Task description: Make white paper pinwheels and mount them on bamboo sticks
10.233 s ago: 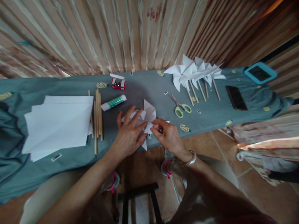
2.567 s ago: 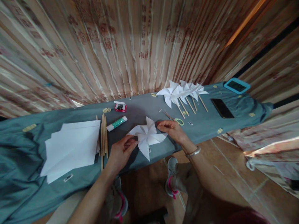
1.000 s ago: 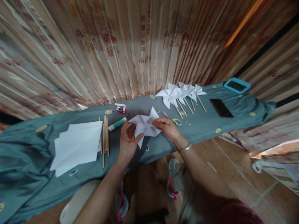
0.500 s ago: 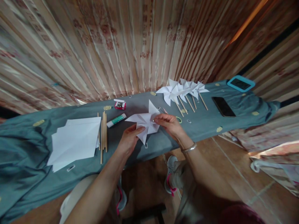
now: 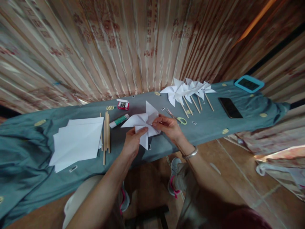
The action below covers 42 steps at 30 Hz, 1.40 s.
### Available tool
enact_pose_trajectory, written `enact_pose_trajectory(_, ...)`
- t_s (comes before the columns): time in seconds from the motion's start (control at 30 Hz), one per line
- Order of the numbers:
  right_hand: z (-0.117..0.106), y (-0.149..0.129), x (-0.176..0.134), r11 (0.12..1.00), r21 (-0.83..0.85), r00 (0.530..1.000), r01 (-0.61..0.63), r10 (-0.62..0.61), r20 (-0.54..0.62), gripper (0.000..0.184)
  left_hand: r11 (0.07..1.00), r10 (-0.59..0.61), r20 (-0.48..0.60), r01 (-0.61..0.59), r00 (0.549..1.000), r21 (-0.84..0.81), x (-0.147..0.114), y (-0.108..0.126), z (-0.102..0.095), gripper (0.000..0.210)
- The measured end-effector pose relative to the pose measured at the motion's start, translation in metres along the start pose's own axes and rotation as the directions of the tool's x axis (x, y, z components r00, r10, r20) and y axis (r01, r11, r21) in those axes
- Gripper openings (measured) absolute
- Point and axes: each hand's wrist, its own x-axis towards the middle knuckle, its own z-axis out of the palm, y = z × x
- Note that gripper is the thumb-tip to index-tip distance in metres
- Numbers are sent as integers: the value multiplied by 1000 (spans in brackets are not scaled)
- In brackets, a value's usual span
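A white paper pinwheel (image 5: 143, 120) with folded blades is held up over the middle of the cloth-covered table. My left hand (image 5: 133, 140) grips its lower left side, thumb on top of the paper. At the pinwheel's right side, close to its centre, my right hand (image 5: 168, 127) is closed in a pinch. A tiny shiny thumbtack shows at those fingertips, too small to make out well. Behind the hands, a small red box (image 5: 123, 105) of shiny metal tacks stands open. A green and white glue stick (image 5: 119, 121) lies just left of the pinwheel.
White paper sheets (image 5: 77, 143) are stacked at left, beside several wooden sticks (image 5: 106, 136). Several finished pinwheels on sticks (image 5: 176, 92) lie at back right. Scissors (image 5: 181, 120), a black phone (image 5: 230, 108) and a blue-framed device (image 5: 249, 84) are on the right.
Both hands and the pinwheel have shifted slightly left. The right fingertips have come nearer the pinwheel's centre, and more of the scissors shows beside the right hand.
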Motion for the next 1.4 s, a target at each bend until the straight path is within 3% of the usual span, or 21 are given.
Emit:
enact_pose_trajectory(0.13,4,-4,-6,956,-223,980,192,-200,-14,15,998,28,-19,-29,999,-50,1,1,0,33)
enact_pose_trajectory(0.27,8,-11,-13,850,-443,949,285,-316,4,5,996,65,-6,-66,998,-52,0,4,1,28)
enact_pose_trajectory(0.6,13,-8,-17,666,-615,866,422,-496,57,7,998,60,52,-59,997,-32,-3,6,1,23)
enact_pose_trajectory(1.1,11,-5,-15,597,-649,834,471,-542,106,10,997,71,69,-69,995,-32,-6,6,1,26)
enact_pose_trajectory(1.4,11,-5,-16,636,-637,863,436,-496,96,9,997,82,61,-81,995,-19,-6,5,-1,24)
